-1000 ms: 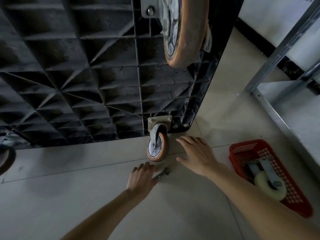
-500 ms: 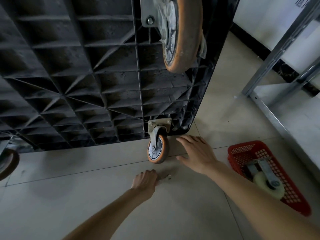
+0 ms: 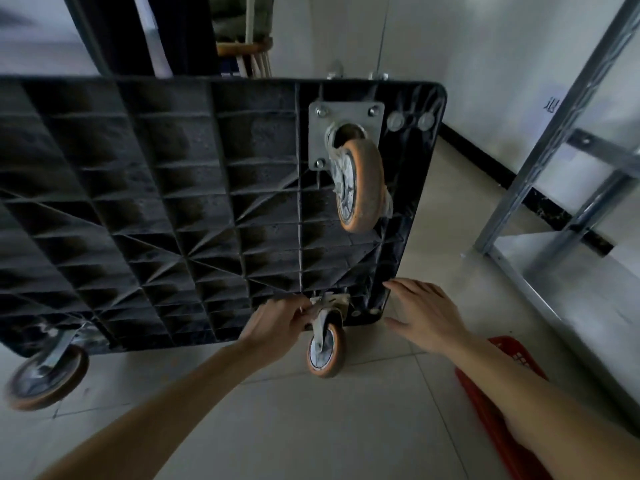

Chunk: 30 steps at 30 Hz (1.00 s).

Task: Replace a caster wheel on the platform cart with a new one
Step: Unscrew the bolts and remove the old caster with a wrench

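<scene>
The black platform cart (image 3: pixel 156 209) stands on its edge with its ribbed underside facing me. An orange caster wheel (image 3: pixel 325 348) hangs at the lower right corner on a metal mounting plate (image 3: pixel 329 301). My left hand (image 3: pixel 277 327) is at the left side of that plate, fingers curled round a small metal tool that barely shows. My right hand (image 3: pixel 424 313) is spread with straight fingers beside the cart's lower right corner, fingertips near its edge. A second orange caster (image 3: pixel 360 185) is bolted higher up, a third (image 3: pixel 45 379) sits at the lower left.
A red plastic basket (image 3: pixel 498 410) lies on the tiled floor under my right forearm; its contents are hidden. A metal shelf frame (image 3: pixel 561 150) stands at the right by the white wall. A wooden stool (image 3: pixel 246 50) shows behind the cart.
My left hand picked the small metal tool up from the floor and rose to the caster's mounting plate. My right hand moved up to the cart's corner. The view tilted upward.
</scene>
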Motion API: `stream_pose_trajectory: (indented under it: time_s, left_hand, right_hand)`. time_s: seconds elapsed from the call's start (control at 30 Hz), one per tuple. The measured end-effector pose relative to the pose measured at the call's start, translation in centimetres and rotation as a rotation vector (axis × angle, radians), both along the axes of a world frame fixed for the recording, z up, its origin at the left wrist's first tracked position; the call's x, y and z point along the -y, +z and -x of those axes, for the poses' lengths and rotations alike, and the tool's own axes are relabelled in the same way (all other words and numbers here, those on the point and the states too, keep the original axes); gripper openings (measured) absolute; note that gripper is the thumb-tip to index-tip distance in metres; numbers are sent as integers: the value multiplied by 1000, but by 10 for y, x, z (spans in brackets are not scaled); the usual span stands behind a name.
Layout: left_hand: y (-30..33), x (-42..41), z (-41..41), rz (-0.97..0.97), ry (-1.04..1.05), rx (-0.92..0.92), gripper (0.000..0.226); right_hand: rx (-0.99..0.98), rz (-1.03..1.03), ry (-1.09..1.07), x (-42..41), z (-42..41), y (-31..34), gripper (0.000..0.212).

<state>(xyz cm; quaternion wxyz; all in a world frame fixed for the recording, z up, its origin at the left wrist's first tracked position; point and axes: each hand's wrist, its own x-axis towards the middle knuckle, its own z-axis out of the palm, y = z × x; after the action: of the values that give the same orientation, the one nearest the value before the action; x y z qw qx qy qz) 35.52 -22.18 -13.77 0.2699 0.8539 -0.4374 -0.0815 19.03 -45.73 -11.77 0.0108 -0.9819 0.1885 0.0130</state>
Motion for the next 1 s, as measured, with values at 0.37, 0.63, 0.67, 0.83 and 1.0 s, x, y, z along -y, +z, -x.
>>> stream_pose_trajectory:
  time_s: [0.37, 0.63, 0.67, 0.83, 1.0]
  left_hand:
    - [145, -8, -51, 269, 45, 276, 8]
    - [221, 6, -76, 277, 62, 387, 14]
    - [227, 9, -78, 273, 62, 397, 14]
    - [238, 32, -86, 231, 77, 446, 15]
    - [236, 41, -97, 185, 78, 472, 19]
  right_hand:
    - [288, 109, -86, 39, 1, 159, 64]
    - [493, 276, 119, 23, -64, 272, 67]
    - [483, 294, 153, 19, -74, 279, 68]
    - [422, 253, 246, 8, -119, 291, 71]
    - [332, 260, 274, 16, -145, 283, 70]
